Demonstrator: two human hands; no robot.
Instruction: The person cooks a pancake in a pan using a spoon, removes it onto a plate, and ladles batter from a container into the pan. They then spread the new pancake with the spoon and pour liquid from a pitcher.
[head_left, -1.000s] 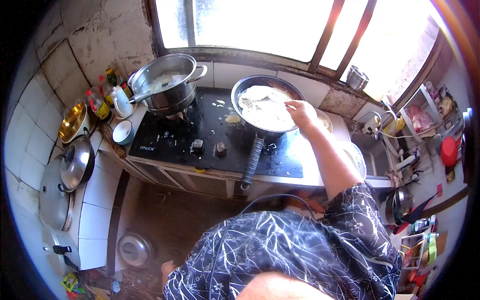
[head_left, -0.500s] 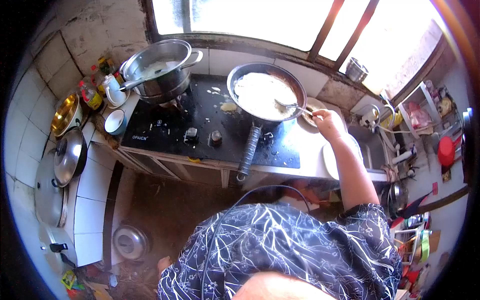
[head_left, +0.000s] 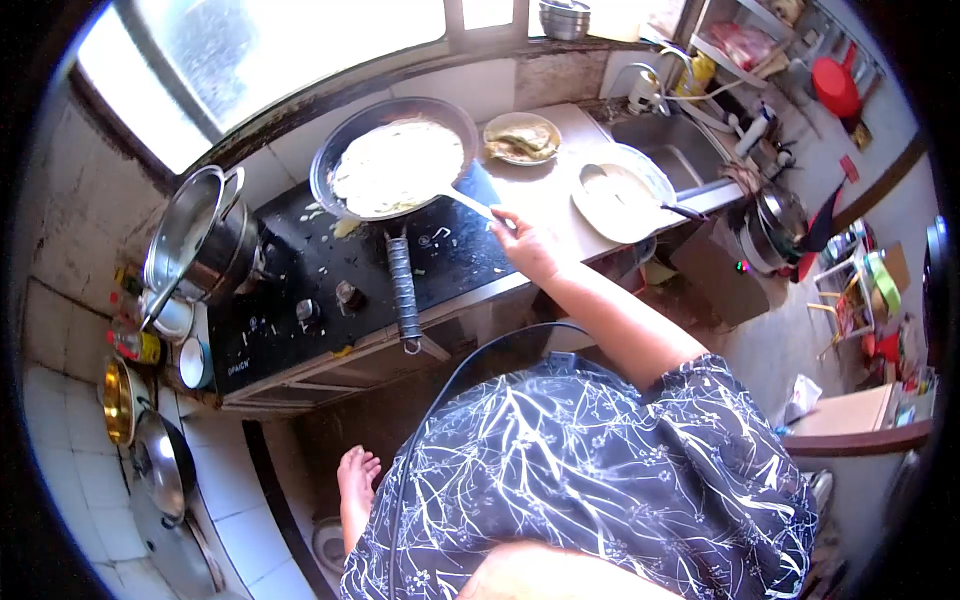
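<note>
My right hand [head_left: 525, 245] is closed round the handle of a metal spoon [head_left: 466, 204], whose far end meets the near right edge of a pale, flat pancake [head_left: 400, 165]. The pancake covers most of the base of a dark frying pan [head_left: 330, 200], which sits on the black gas hob [head_left: 290, 350] with its wrapped handle [head_left: 402, 290] pointing toward me. Low beside my body hangs my left hand [head_left: 358, 482], fingers loosely apart, holding nothing. Right of the pan, a plate [head_left: 490, 140] carries folded, browned pancakes [head_left: 527, 140].
A white bowl [head_left: 590, 222] of pale batter with a ladle [head_left: 684, 212] stands beside the sink [head_left: 668, 150]. At the hob's left is a steel pot [head_left: 205, 240] with a utensil across it. A small cup [head_left: 196, 362] and sauce bottles [head_left: 135, 345] stand farther left.
The view has swung right, bringing the plate and batter bowl into fuller sight. My right hand still holds the spoon at the pancake's edge. More of my left hand now shows.
</note>
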